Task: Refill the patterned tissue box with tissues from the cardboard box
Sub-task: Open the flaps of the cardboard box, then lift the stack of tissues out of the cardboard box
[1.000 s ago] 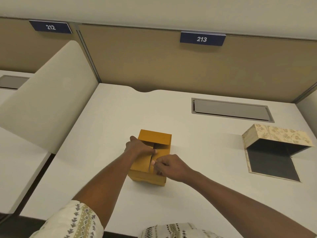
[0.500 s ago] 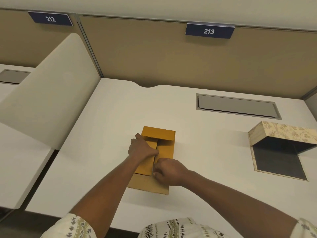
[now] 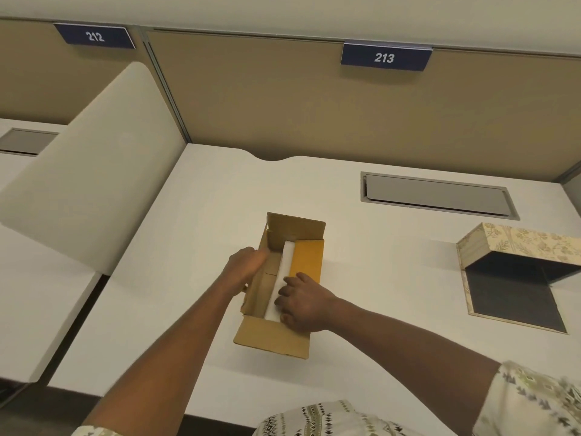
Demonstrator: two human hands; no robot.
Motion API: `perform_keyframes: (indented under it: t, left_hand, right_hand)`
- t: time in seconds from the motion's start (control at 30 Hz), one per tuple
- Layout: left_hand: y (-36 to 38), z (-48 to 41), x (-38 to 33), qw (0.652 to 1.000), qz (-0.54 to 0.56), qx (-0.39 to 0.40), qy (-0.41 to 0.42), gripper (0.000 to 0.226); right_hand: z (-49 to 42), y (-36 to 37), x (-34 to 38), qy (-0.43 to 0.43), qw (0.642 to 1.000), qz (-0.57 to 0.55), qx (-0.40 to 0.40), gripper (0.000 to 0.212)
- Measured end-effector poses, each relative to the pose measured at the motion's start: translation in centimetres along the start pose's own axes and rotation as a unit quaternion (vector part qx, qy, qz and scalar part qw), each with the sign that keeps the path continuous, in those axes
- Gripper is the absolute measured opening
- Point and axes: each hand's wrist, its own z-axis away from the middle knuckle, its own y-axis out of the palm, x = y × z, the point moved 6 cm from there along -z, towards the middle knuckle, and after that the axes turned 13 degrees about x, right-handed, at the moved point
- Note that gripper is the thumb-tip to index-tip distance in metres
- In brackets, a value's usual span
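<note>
Cardboard box (image 3: 284, 309) flaps now folded open, white tissues (image 3: 281, 280) exposed; left hand (image 3: 243, 269) grips a flap, right hand (image 3: 303, 302) curled on tissues, ready to lift.

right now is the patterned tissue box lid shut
No, the patterned tissue box stands open on the table, its dark inside showing.

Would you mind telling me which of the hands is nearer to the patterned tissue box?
The right hand is nearer: it rests on the cardboard box, on the side towards the patterned tissue box. The left hand is at the cardboard box's far side.
</note>
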Motion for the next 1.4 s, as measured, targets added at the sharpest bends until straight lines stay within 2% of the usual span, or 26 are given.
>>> perform_keyframes:
  t: [0.13,0.37,0.57,0.7,0.83,0.97,1.13,1.4]
  left_hand:
    - [-1.5,0.5,0.3,0.998,0.002,-0.054,0.030,0.029]
    - [-2.8,0.5,1.3,0.991,-0.044,-0.118,0.048,0.033]
    - [-3.6,0.5,2.3,0.987,-0.010,-0.149,0.051,0.024]
    - [-4.1,0.4,2.9,0.980,-0.013,-0.181,0.078,0.032]
    - [-4.7,0.0,4.3,0.970,-0.024,-0.228,0.080,0.042]
    - [-4.8,-0.4,5.8,0.965,-0.040,-0.250,0.065,0.040]
    - [-3.5,-1.7,7.2,0.975,-0.073,-0.206,0.028,0.038]
    - [-2.3,-3.3,7.2,0.983,-0.082,-0.161,-0.005,0.032]
  right_hand:
    - [-0.2,-1.5,0.1,-0.010,0.999,0.036,-0.022,0.045]
    - [1.8,-4.7,-0.5,-0.034,0.989,0.010,-0.141,0.041]
    - [6.0,-5.2,-3.5,0.025,0.978,-0.062,-0.198,0.044]
    - [8.8,-3.4,-6.3,0.091,0.955,-0.139,-0.246,0.037]
    - [9.4,-0.4,-8.1,0.147,0.947,-0.173,-0.225,0.032]
    - [8.8,1.8,-8.2,0.178,0.941,-0.230,-0.173,0.043]
    - [7.7,3.9,-7.7,0.196,0.921,-0.314,-0.125,0.054]
    - [7.0,4.2,-7.4,0.203,0.902,-0.364,-0.111,0.057]
